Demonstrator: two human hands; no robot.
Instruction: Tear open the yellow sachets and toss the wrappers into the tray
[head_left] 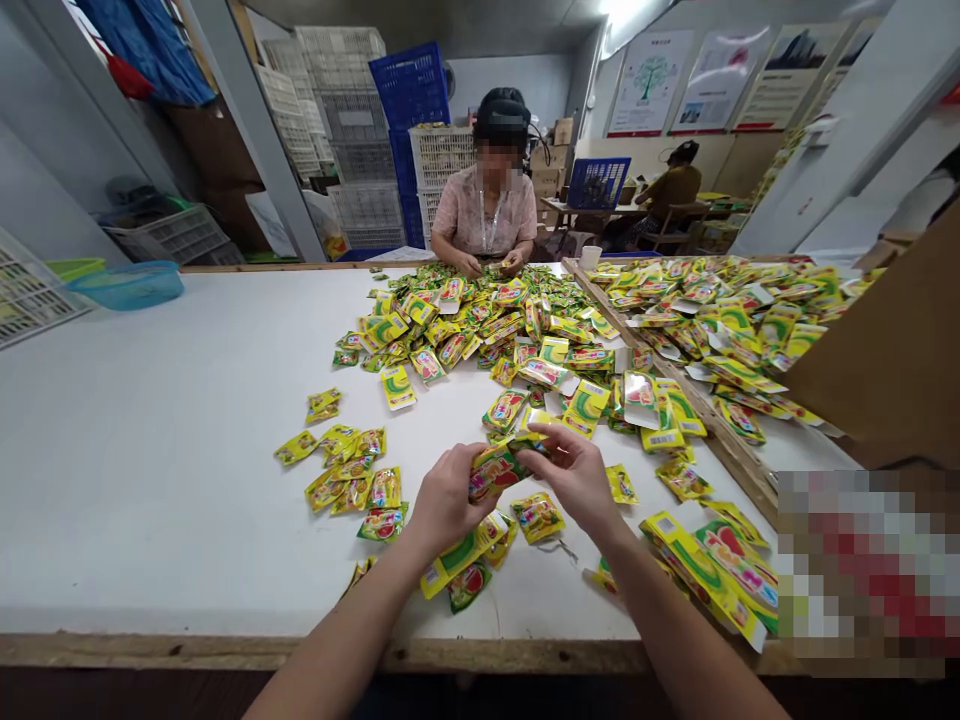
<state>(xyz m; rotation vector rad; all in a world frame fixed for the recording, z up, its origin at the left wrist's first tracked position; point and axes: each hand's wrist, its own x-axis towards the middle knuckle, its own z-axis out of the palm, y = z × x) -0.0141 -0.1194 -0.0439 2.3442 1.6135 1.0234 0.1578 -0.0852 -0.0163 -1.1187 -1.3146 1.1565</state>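
My left hand (447,497) is wrapped round a small printed carton (492,476) with watermelon pictures, held above the near part of the white table. At the carton's right end, the fingers of my right hand (576,480) pinch a small green-and-yellow packet (531,441). Whether that packet is partly inside the carton I cannot tell. Under my hands lie a flat yellow carton (463,556), a yellow packet (538,516) and a green watermelon packet (469,586). To the left is a loose group of yellow packets (351,468).
A large pile of cartons and packets (480,325) spreads across the table (187,450). A wooden strip (694,400) separates it from more cartons (739,310) on the right. Opposite, a person (486,215) handles small items. A brown cardboard box (885,350) juts in at right.
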